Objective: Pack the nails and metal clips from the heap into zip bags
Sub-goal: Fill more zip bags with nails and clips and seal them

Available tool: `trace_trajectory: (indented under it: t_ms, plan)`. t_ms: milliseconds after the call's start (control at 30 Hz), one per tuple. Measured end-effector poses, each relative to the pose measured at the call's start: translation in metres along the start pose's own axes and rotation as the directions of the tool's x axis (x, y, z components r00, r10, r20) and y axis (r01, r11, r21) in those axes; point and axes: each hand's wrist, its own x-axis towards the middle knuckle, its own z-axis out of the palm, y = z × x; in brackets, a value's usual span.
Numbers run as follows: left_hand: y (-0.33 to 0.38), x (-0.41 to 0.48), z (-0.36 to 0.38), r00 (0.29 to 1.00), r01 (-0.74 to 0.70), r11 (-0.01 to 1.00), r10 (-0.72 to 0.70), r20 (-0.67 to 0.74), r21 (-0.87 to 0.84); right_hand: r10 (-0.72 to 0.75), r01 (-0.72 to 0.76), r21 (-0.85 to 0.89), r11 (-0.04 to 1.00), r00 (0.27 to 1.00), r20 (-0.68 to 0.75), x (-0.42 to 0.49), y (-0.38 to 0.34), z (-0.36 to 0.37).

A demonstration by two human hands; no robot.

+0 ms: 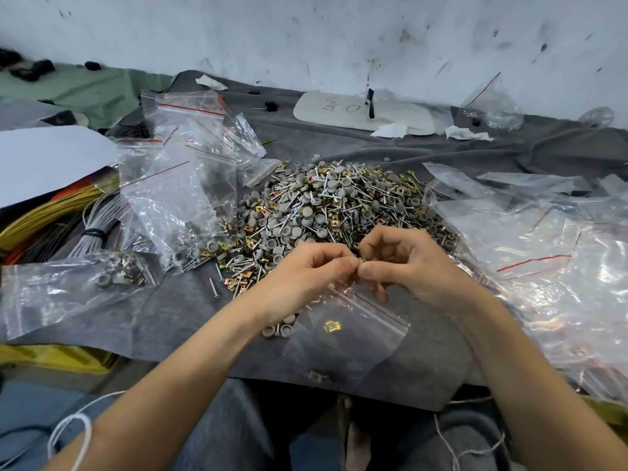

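Where the grey cloth (190,317) covering the tabletop ends at the far left, bundles of yellow and grey wire (68,226) lie partly under a white sheet (44,158). Just right of them sits a loose stack of zip bags (176,198) with red seal lines, several holding nails and clips, one lying flat at the near edge. The heap (333,205) of grey-capped nails and brass-coloured clips spreads across the middle of the cloth. In front of it the left hand (306,277) and the right hand (407,263) meet fingertip to fingertip, each grip closed in a pinch on one small metal clip (359,264). Below them an open zip bag (350,355) lies on the cloth with a single clip inside. Further right, a drift of clear empty bags (560,266) covers the surface. Behind everything a scuffed, stained white wall (306,35) rises, with a white board (360,112) and crumpled tissues at its foot.
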Motion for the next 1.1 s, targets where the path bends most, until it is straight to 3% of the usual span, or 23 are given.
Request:
trace_trajectory:
  t_ms: [167, 367, 500, 667, 933, 1100]
  plan:
    - [0.000, -0.005, -0.007, 0.993, -0.048, 0.996, 0.056, -0.107, 0.076, -0.004, 0.008, 0.102, 0.995, 0.999, -0.042, 0.000, 0.007, 0.003]
    - [0.003, -0.008, 0.002, 0.966, -0.102, 0.942, 0.170, -0.192, 0.321, -0.044, 0.056, 0.110, 0.992, 0.994, -0.103, 0.000, 0.012, 0.010]
    - [0.004, -0.007, 0.009, 0.949, -0.115, 0.912, 0.218, -0.228, 0.393, -0.074, 0.091, 0.133, 0.987, 0.989, -0.128, -0.003, 0.014, 0.012]
    - [0.008, -0.006, 0.011, 0.951, -0.120, 0.902, 0.224, -0.212, 0.414, -0.074, 0.090, 0.117, 0.989, 0.989, -0.131, -0.005, 0.016, 0.012]
    - [0.006, -0.006, 0.013, 0.963, -0.027, 0.950, 0.108, -0.248, 0.311, -0.061, 0.074, 0.088, 0.993, 0.989, -0.136, -0.008, 0.017, 0.014]
    - [0.008, -0.008, 0.012, 0.961, -0.047, 0.945, 0.131, -0.244, 0.325, -0.048, 0.066, 0.124, 0.990, 0.989, -0.141, -0.010, 0.017, 0.014]
